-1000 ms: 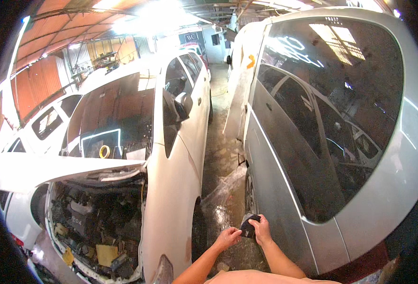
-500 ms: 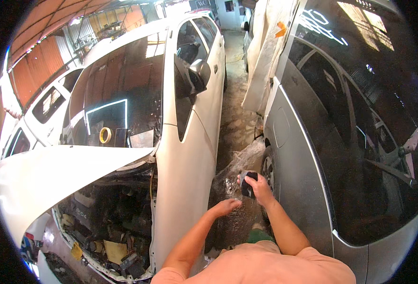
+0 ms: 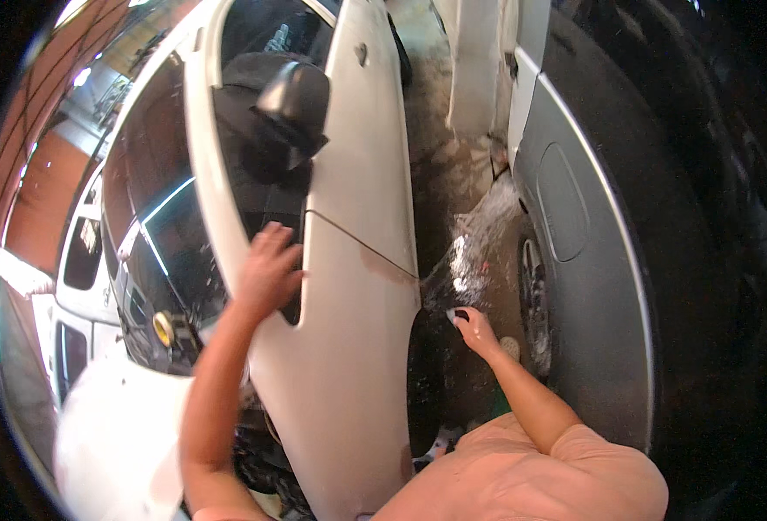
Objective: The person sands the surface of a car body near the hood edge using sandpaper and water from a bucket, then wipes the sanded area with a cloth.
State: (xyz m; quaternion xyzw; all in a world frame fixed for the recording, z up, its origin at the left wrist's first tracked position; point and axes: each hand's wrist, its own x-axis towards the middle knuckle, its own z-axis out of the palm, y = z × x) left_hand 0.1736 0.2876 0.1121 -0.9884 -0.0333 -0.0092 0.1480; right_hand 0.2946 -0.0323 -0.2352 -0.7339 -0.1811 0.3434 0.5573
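A dark pad (image 3: 460, 314), probably light, soft, best pinched edgewise, is gripped at four o'clock by the right hand (image 3: 477, 331); at nine, the left hand (image 3: 267, 271) is spread.

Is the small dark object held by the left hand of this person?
No, the small dark object is in the right hand, while the left hand is open near the side window of a white car.

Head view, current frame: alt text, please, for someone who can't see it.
A person's right hand grips a small dark object between a white car and a grey vehicle; the open left hand is near the white car's side mirror.
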